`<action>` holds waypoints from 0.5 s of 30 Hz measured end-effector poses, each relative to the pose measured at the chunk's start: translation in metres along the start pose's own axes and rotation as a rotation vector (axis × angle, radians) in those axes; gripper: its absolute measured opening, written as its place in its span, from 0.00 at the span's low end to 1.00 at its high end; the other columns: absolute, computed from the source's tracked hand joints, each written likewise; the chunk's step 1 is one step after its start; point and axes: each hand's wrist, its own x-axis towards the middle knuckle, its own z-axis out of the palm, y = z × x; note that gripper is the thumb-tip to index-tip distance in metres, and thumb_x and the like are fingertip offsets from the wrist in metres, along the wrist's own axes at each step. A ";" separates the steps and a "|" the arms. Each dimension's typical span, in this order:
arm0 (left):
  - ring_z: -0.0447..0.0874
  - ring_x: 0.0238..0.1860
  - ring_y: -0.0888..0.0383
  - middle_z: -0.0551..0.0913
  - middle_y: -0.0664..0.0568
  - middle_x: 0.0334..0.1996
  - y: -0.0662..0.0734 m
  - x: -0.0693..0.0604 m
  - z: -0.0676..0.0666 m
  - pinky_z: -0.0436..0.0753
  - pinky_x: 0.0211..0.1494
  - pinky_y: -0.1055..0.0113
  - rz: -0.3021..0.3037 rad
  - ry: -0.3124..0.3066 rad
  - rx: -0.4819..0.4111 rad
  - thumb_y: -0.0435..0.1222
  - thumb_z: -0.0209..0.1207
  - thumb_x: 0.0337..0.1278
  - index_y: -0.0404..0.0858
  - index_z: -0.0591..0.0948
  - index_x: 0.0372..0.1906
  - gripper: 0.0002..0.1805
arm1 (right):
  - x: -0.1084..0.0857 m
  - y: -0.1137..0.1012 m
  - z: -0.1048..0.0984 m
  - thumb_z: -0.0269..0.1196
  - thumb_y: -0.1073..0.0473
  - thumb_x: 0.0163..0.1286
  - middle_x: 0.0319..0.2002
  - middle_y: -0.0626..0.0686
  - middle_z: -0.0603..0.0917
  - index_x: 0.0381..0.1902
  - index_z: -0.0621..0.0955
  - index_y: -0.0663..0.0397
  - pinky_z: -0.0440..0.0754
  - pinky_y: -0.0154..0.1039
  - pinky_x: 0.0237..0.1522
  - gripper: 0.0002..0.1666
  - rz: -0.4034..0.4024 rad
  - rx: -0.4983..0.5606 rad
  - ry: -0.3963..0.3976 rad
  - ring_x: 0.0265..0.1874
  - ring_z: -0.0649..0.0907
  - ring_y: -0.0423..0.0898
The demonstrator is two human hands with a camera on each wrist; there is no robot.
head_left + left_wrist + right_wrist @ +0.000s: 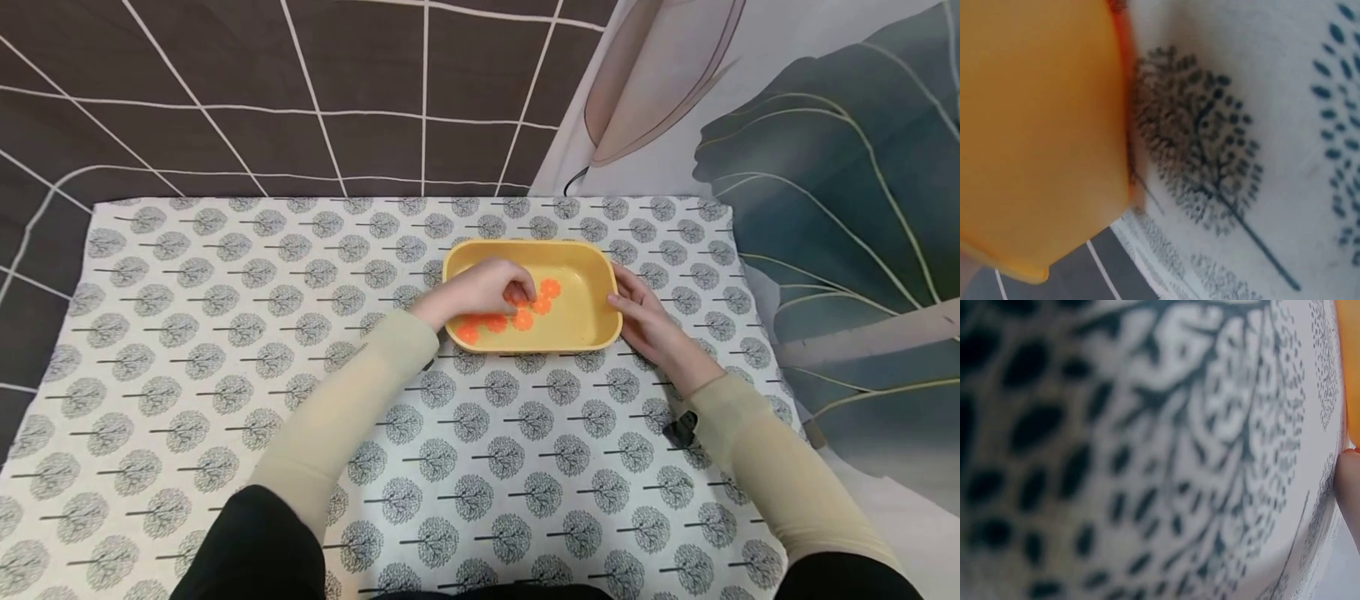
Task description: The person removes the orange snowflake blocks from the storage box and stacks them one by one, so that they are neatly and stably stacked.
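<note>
A yellow rectangular tub (592,292) stands on the cloth-covered table. Inside it lie several orange flower-shaped slices (522,320), like cut carrot, mostly in its left half and middle. My left hand (491,287) reaches over the left rim. Its curled fingers and thumb pinch an orange slice (513,293), partly hidden by the hand. With its thumb at the rim and its fingers along the outside, my right hand (648,321) holds the tub's right end. The tub's outer wall (1041,125) fills the left of the left wrist view; a fingertip (1349,487) touches it in the right wrist view.
A white cloth (225,400) printed with grey trees covers the table. Behind it hangs a dark cloth with a white grid (360,75). To the right is a curtain with large leaves (840,183). A short black cable (576,180) shows at the back edge.
</note>
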 end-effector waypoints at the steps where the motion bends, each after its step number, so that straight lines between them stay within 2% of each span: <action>1: 0.87 0.49 0.53 0.90 0.45 0.47 -0.001 0.001 0.001 0.87 0.56 0.70 -0.003 -0.010 -0.013 0.20 0.68 0.56 0.33 0.88 0.51 0.17 | 0.000 0.000 0.000 0.53 0.68 0.82 0.85 0.62 0.50 0.86 0.48 0.60 0.80 0.29 0.69 0.43 0.000 -0.004 0.000 0.67 0.77 0.40; 5: 0.86 0.49 0.53 0.90 0.45 0.48 -0.003 0.005 0.006 0.86 0.57 0.70 0.005 -0.038 -0.011 0.18 0.66 0.53 0.33 0.87 0.50 0.19 | 0.001 0.000 0.000 0.53 0.68 0.81 0.85 0.61 0.52 0.86 0.47 0.61 0.80 0.29 0.68 0.43 0.007 -0.013 0.003 0.67 0.77 0.40; 11: 0.83 0.52 0.54 0.88 0.46 0.51 -0.006 0.007 0.013 0.84 0.62 0.68 0.042 -0.047 0.089 0.21 0.69 0.54 0.35 0.87 0.53 0.20 | 0.001 0.000 0.000 0.52 0.69 0.82 0.79 0.51 0.67 0.85 0.48 0.61 0.80 0.30 0.69 0.42 0.000 -0.003 0.000 0.66 0.78 0.40; 15: 0.83 0.53 0.54 0.87 0.47 0.52 -0.008 0.009 0.017 0.82 0.65 0.67 0.065 -0.058 0.156 0.22 0.69 0.55 0.36 0.88 0.53 0.19 | 0.000 0.001 -0.001 0.52 0.70 0.81 0.78 0.49 0.68 0.85 0.50 0.59 0.81 0.31 0.69 0.41 0.000 0.004 0.001 0.66 0.78 0.41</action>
